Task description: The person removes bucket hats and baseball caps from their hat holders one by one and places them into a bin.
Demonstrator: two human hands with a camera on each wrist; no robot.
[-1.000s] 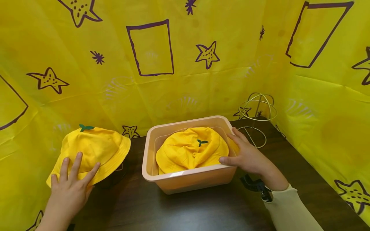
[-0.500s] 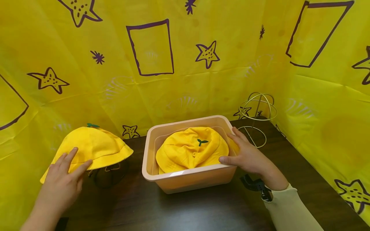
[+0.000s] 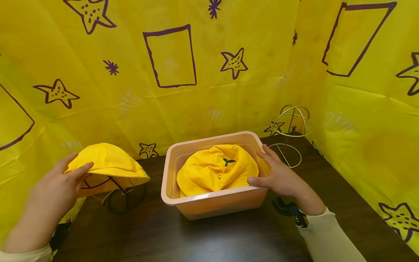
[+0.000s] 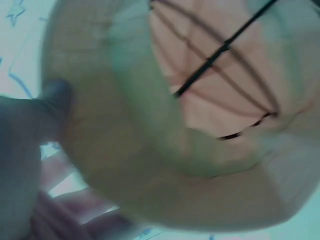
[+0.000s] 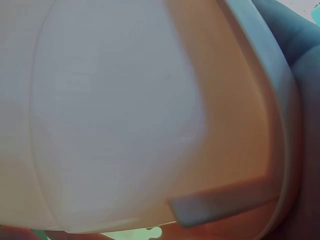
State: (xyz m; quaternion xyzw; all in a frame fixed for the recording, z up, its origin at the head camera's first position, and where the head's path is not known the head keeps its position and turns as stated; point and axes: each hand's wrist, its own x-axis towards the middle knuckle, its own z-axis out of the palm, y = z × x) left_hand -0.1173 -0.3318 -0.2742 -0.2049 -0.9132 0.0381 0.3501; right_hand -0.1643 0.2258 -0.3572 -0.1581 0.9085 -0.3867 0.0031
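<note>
On the left, a yellow cloth bucket hat sits tilted over a black wire stand, with its underside partly showing. My left hand grips the hat's left brim. In the left wrist view the thumb lies on one face of the brim, with the other fingers beyond its edge. A pale pink plastic tub stands in the middle, and inside it lies another yellow hat with a green sprout on top. My right hand holds the tub's right front corner, its thumb on the rim.
Behind the tub at right stands a gold wire hat stand with no hat on it. The dark wooden tabletop is bounded by a yellow sheet with starfish drawings at the back and sides.
My left hand has shifted left and turned from lying on the hat's front to gripping its brim. The hat has tipped, baring its underside and the black stand. The right hand stays put.
</note>
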